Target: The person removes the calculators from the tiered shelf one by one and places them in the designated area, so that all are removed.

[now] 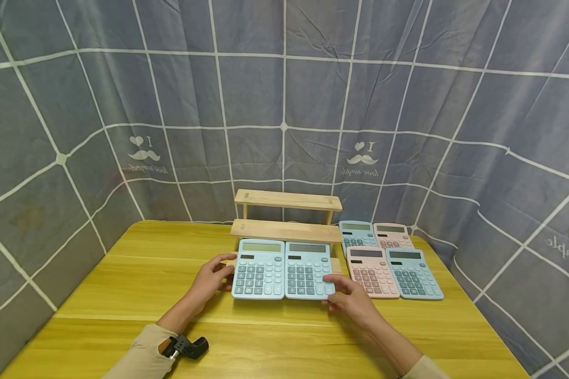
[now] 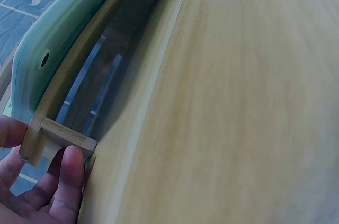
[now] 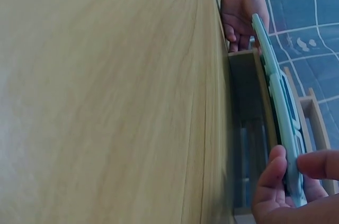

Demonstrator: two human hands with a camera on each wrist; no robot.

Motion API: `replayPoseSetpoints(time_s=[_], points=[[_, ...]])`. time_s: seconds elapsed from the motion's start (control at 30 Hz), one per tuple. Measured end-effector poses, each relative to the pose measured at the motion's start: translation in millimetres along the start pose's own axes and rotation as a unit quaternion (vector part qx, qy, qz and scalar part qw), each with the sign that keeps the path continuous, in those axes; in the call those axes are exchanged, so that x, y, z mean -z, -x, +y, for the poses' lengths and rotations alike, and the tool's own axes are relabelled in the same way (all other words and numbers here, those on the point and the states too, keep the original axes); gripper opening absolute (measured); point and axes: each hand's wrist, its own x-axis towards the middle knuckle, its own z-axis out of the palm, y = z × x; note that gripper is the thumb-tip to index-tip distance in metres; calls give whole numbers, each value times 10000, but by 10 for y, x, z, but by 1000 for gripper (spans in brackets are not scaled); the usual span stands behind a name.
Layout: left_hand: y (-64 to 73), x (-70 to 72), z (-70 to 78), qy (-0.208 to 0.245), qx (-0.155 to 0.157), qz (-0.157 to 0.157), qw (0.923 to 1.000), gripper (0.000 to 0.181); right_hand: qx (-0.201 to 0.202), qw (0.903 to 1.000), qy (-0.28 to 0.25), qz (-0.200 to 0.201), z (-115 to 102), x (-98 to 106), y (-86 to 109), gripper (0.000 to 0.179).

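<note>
Two light blue calculators stand side by side on the lowest step of a three-tier wooden rack (image 1: 286, 230), leaning back. The left calculator (image 1: 258, 269) has its left edge beside my left hand (image 1: 209, 280). That hand holds the rack's left end; in the left wrist view, its fingers (image 2: 70, 173) close around the end of the step board and its short leg. My right hand (image 1: 355, 302) pinches the lower right edge of the right calculator (image 1: 308, 270). In the right wrist view, the fingers (image 3: 273, 173) are on both faces of it.
To the rack's right, two calculators lie in front, a pink calculator (image 1: 372, 271) and a blue calculator (image 1: 413, 272). Behind them are another blue calculator (image 1: 357, 234) and a pink calculator (image 1: 392, 235). The yellow wood-grain table (image 1: 137, 273) is backed by a grey checked curtain (image 1: 251, 95).
</note>
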Motion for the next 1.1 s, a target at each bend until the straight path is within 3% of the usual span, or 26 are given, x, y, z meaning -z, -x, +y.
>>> replayPoseSetpoints(time_s=[0.77,1.1], points=[[-13,4,-15,41,9,14,10000,37,-149,9995,-131,229,-25,-23,20,47],[-10,8,-8,50,10,-6,10000,37,-118,9998,-161,80,-29,5,36,49]])
